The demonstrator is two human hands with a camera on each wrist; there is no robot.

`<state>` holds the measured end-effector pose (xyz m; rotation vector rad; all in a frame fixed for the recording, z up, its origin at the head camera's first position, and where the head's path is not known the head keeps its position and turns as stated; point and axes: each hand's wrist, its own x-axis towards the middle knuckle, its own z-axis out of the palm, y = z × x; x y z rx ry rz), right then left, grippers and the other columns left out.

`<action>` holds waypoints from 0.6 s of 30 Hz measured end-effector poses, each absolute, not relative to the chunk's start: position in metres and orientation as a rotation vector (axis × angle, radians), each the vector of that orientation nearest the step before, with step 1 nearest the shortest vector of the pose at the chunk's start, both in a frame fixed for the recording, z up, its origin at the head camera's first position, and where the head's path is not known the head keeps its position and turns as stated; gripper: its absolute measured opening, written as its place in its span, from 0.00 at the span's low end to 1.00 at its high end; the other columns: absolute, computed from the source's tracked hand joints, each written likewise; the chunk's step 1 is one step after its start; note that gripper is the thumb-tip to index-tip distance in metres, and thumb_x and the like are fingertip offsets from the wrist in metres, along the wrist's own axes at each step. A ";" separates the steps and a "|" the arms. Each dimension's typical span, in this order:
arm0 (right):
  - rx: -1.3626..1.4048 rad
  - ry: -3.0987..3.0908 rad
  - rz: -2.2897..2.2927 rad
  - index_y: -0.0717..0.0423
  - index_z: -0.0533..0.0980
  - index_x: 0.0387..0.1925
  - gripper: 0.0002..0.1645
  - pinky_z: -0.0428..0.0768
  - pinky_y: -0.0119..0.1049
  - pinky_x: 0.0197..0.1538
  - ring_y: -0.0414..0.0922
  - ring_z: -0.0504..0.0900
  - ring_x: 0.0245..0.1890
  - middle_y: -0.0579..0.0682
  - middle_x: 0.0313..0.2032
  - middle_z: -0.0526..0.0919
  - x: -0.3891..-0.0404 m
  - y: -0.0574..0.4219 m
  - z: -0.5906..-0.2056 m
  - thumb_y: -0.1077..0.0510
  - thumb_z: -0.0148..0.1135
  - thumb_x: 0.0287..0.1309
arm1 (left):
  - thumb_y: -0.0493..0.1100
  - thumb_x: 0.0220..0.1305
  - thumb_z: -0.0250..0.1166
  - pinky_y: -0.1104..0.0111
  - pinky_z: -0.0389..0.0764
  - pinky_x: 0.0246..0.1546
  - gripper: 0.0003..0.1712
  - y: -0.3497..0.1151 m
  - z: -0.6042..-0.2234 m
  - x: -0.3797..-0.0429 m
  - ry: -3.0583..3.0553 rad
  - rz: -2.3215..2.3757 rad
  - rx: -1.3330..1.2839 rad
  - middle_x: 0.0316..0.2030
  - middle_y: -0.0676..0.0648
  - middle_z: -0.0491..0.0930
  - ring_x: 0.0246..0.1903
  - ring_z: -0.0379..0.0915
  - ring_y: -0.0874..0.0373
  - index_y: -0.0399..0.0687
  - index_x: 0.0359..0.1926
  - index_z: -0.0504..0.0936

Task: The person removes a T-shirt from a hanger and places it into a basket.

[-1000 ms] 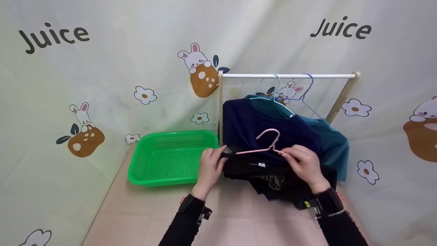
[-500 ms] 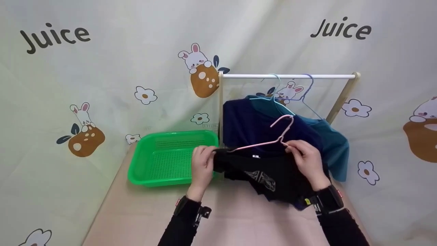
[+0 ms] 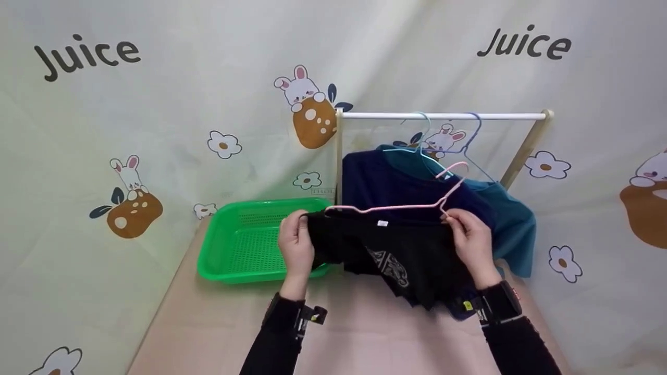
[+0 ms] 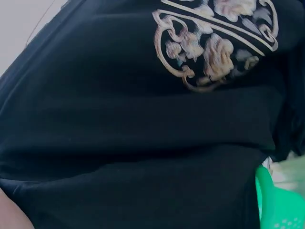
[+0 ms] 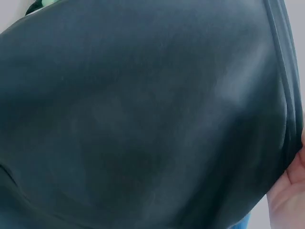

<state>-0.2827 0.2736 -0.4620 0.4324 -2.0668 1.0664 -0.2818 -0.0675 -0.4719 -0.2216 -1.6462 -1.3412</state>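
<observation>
A black T-shirt (image 3: 344,242) with a pale printed motif (image 3: 388,265) spreads between both hands in the head view. My left hand (image 3: 296,245) pinches its left shoulder. At the other side, my right hand (image 3: 473,242) pinches a pink clothes hanger (image 3: 396,208) just below its hook, close to the shirt's top edge. The hanger's left arm runs along the neckline above a white label (image 3: 382,223); its right arm is hidden. Shirt cloth (image 4: 128,119) fills most of the left wrist view, and part of the right hand (image 5: 289,195) shows at the shirt's edge in the right wrist view.
Behind stands a rack with a white rail (image 3: 385,116) and wooden posts. A navy shirt (image 3: 370,177) and a teal shirt (image 3: 518,224) hang there on hangers. A green plastic basket (image 3: 206,260) is left of the rack on the pinkish table surface (image 3: 219,323).
My left hand has shifted left and slightly up, drawing the black T-shirt wider. The pink hanger has moved up and right, and more of its left arm shows.
</observation>
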 end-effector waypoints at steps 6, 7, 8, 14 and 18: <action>0.314 -2.086 1.244 0.65 0.82 0.36 0.05 0.74 0.19 0.43 0.31 0.80 0.34 0.55 0.33 0.86 -0.281 0.272 -0.462 0.68 0.60 0.65 | 0.28 0.64 0.61 0.60 0.71 0.37 0.07 -0.065 -0.477 -0.279 -1.726 -1.307 -0.243 0.34 0.44 0.84 0.33 0.73 0.48 0.39 0.36 0.84; 0.317 -2.087 1.282 0.66 0.81 0.37 0.05 0.74 0.20 0.43 0.31 0.81 0.34 0.56 0.33 0.86 -0.280 0.271 -0.461 0.68 0.60 0.66 | 0.28 0.64 0.61 0.60 0.71 0.37 0.06 -0.065 -0.478 -0.279 -1.748 -1.293 -0.273 0.34 0.44 0.84 0.33 0.72 0.48 0.40 0.36 0.84; 0.322 -2.089 1.319 0.67 0.81 0.38 0.05 0.74 0.20 0.43 0.32 0.82 0.35 0.57 0.33 0.86 -0.279 0.269 -0.460 0.68 0.59 0.66 | 0.29 0.65 0.61 0.60 0.70 0.36 0.06 -0.064 -0.479 -0.278 -1.769 -1.277 -0.306 0.35 0.45 0.84 0.32 0.71 0.49 0.40 0.37 0.84; 0.393 -2.092 1.528 0.75 0.77 0.41 0.07 0.76 0.23 0.50 0.40 0.85 0.44 0.66 0.39 0.86 -0.263 0.248 -0.443 0.72 0.53 0.68 | 0.33 0.67 0.61 0.60 0.69 0.37 0.05 -0.061 -0.492 -0.280 -1.892 -1.181 -0.438 0.36 0.47 0.86 0.32 0.74 0.51 0.41 0.38 0.84; 0.419 -2.061 1.629 0.77 0.75 0.40 0.08 0.76 0.24 0.51 0.43 0.86 0.45 0.67 0.40 0.85 -0.260 0.236 -0.440 0.72 0.53 0.69 | 0.33 0.66 0.63 0.60 0.70 0.39 0.04 -0.055 -0.504 -0.279 -1.960 -1.121 -0.483 0.35 0.46 0.86 0.33 0.78 0.51 0.40 0.36 0.84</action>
